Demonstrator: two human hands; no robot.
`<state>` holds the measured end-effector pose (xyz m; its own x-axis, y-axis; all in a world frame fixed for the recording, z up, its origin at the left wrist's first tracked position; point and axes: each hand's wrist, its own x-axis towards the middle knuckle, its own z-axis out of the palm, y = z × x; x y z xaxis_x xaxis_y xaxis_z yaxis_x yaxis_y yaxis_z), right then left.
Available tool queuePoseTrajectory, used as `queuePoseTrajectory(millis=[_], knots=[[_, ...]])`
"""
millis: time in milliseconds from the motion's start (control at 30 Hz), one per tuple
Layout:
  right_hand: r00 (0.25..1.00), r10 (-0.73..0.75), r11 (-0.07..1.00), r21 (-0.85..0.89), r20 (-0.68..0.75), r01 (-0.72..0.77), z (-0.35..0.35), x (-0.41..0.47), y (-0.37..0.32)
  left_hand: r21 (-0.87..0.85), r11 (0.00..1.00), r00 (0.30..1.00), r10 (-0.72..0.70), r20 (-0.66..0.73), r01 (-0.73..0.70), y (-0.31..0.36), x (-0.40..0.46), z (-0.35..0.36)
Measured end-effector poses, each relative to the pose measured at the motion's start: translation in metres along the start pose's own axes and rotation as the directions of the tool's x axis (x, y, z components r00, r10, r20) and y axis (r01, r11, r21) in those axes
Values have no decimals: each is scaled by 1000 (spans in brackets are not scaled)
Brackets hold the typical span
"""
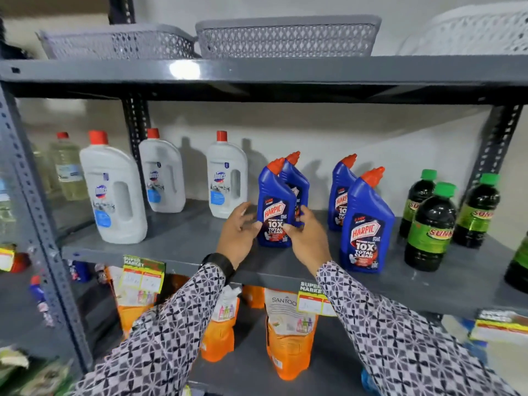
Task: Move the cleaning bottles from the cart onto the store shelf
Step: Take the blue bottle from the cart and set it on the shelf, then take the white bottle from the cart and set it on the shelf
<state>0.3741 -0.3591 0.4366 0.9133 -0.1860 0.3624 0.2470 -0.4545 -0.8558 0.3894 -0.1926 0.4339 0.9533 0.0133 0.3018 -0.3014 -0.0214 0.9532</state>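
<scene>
A blue Harpic bottle (275, 208) with an orange-red cap stands upright on the grey middle shelf (183, 238). My left hand (238, 230) presses its lower left side with the fingertips. My right hand (307, 238) holds its lower right side, fingers on the label. A second blue bottle (298, 181) stands right behind it. Two more blue bottles (367, 221) stand to the right. The cart is out of view.
Three white Domex bottles (113, 192) stand at the shelf's left, and dark bottles with green caps (430, 227) at its right. Grey baskets (285, 38) sit on the top shelf. Orange refill pouches (288, 335) fill the shelf below. Steel uprights (34, 201) frame the bay.
</scene>
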Motion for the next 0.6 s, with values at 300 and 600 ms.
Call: queuePoseTrajectory(millis=[300, 600], knots=[[835, -528, 848, 55, 155, 526, 53, -131, -9, 160, 974, 900, 210, -382, -159, -27, -202, -106], [409, -339, 886, 141, 847, 442, 277, -278, 86, -107, 902, 525, -336, -782, 418, -235, -378, -247]])
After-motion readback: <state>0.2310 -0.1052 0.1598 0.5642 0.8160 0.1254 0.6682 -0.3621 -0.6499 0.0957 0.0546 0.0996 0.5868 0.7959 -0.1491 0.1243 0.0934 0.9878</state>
